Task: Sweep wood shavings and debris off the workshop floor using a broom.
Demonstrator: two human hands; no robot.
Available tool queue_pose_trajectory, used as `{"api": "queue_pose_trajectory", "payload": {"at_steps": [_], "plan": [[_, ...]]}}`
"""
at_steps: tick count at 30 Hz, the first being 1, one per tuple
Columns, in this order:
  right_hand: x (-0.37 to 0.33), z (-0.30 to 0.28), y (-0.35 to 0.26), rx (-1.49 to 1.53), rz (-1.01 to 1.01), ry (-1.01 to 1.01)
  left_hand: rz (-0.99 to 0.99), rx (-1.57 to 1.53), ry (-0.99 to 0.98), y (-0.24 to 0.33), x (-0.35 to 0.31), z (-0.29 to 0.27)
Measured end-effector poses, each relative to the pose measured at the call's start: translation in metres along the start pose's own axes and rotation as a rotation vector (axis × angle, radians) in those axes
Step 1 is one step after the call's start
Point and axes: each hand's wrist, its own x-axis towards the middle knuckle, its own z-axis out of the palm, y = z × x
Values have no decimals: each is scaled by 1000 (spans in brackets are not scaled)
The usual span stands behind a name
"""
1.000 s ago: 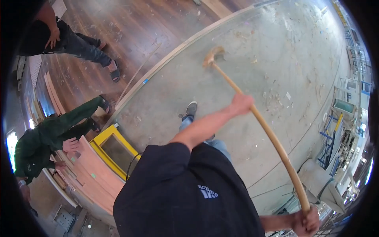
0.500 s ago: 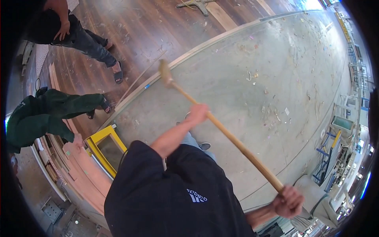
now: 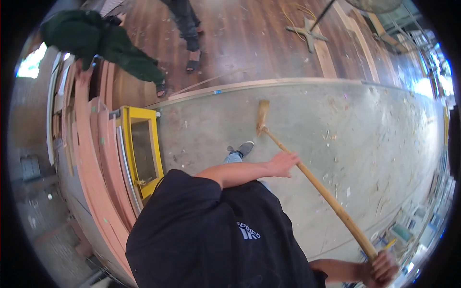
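A hoe with a long pale wooden handle (image 3: pixel 331 199) slants across in front of me. Its broad, tan-brown blade (image 3: pixel 262 115) is at the far end over the concrete; whether it touches the floor I cannot tell. Loosely around the upper handle, below the blade, is my left hand (image 3: pixel 282 164), its fingers fairly straight. My right hand (image 3: pixel 384 270) is wrapped in a fist round the butt end at the lower right. My shoe (image 3: pixel 245 149) shows on the concrete near the blade.
A yellow frame (image 3: pixel 140 152) stands left, beside long pinkish boards (image 3: pixel 91 175). One person in dark green (image 3: pixel 108 45) touches the boards; another in dark trousers (image 3: pixel 185 24) stands beyond. A wooden strip (image 3: pixel 283 81) edges the plank floor. Farther off is a cross-shaped stand base (image 3: pixel 309 36).
My view has turned to the right. The hoe's blade now appears lower and farther right, nearer my shoe. My left hand's fingers have loosened and straightened, while my right hand keeps its grip.
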Motion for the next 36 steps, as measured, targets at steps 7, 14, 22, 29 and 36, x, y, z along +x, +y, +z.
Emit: {"api": "queue_pose_trajectory", "payload": {"at_steps": [7,14,22,29,36], "plan": [[-6,-27,21,271,-167,95,-1113,207,-182,-79,-178,-75],[-34,-25,4,-110,-237,465,-1229,293,75,-146,-232,-82],[-85,8,-19,-52,-248,241,-1100,144,-129,-132,-109,-57],[-102,17,-27,28,-175,217,-1037,157,-130,-150,-59,-23],[-105,32,-32,48,-215,209,-808,358,-248,-192,-58,-11]]}}
